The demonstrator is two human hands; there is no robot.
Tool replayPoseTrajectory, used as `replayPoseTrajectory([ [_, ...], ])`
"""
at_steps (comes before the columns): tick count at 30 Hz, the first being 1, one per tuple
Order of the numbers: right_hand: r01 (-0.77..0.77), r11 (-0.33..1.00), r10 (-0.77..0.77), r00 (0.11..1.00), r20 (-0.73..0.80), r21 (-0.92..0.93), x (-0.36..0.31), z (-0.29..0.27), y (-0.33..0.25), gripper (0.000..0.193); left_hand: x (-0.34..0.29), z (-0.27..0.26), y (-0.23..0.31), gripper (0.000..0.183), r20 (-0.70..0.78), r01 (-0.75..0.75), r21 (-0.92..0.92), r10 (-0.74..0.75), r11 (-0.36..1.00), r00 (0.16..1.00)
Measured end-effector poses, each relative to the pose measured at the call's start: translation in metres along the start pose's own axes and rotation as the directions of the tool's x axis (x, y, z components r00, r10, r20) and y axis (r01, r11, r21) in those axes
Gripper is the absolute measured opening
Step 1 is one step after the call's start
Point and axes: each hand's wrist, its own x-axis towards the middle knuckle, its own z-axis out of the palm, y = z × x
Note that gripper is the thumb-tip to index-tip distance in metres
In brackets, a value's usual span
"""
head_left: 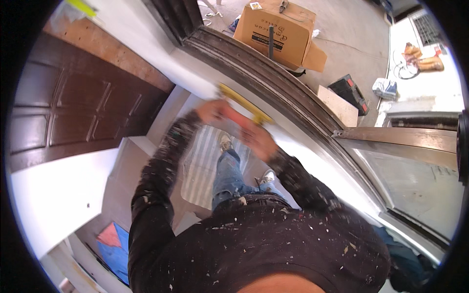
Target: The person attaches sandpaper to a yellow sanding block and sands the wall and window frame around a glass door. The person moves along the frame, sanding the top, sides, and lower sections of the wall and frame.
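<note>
A long, narrow yellow tool (243, 101) with an orange-red handle (236, 117) lies close to the white wall strip below the dark window frame. My right hand (262, 142) is closed round the handle's near end. At its other end my left hand (213, 111) is also closed on it, just below the yellow bar. Motion blurs both hands and the tool, so the exact kind of tool is unclear. Paint flecks cover my dark sleeves.
The window frame (273, 83) runs diagonally beside me, with an open glazed sash (415, 180) at right. Beyond it stand a cardboard box (273, 31) and a black-and-red case (349, 94). A brown panelled door (73, 102) is at left; a striped sheet (198, 168) lies by my feet.
</note>
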Motion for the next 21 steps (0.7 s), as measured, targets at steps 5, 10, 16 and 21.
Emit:
replayPoseTrajectory([
  [5, 0.142, 0.986, -0.165, 0.92, 0.355, 0.089, 0.178, 0.201, 0.034, 0.06, -0.137, -0.266, 0.005, 0.055, -0.307, 0.156, 0.05, -0.134, 0.986, 0.942],
  [10, 0.129, 0.986, -0.143, 0.979, 0.146, 0.102, 0.17, 0.153, 0.027, 0.053, -0.062, -0.195, 0.032, 0.053, -0.311, 0.219, -0.626, -0.497, 0.748, 0.81],
  [16, 0.258, 0.822, -0.256, 0.964, 0.075, -0.508, -0.073, -0.073, 0.012, 0.038, 0.015, 0.089, 0.021, 0.041, 0.059, 0.088, 0.246, -0.106, 0.965, 0.993],
  [21, 0.133, 0.987, -0.155, 0.932, -0.327, -0.089, -0.304, -0.202, -0.03, 0.053, 0.097, 0.364, 0.069, 0.049, 0.416, 0.296, -0.502, -0.073, 0.813, 0.907],
])
